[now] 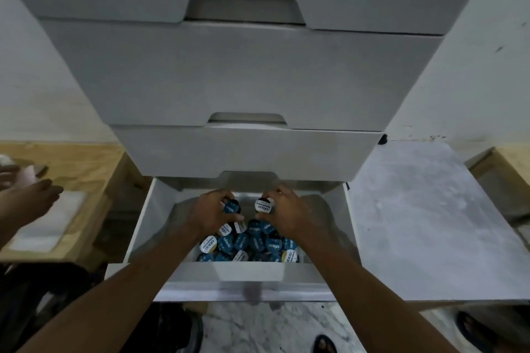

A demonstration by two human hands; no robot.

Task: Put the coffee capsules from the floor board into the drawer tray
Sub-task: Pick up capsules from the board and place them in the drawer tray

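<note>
The bottom drawer of a white cabinet is pulled out, and a white tray inside it holds several coffee capsules with blue and white lids. Both of my hands are over the tray's far end. My left hand grips blue-lidded capsules, with more showing under its fingers. My right hand pinches a white-lidded capsule by its sides. The two hands are close together, lids facing me.
Three closed drawers of the cabinet rise above the open one. A wooden board lies at the left, where another person's hand reaches over a white sheet. A grey slab lies at the right. Sandalled feet show below on marble floor.
</note>
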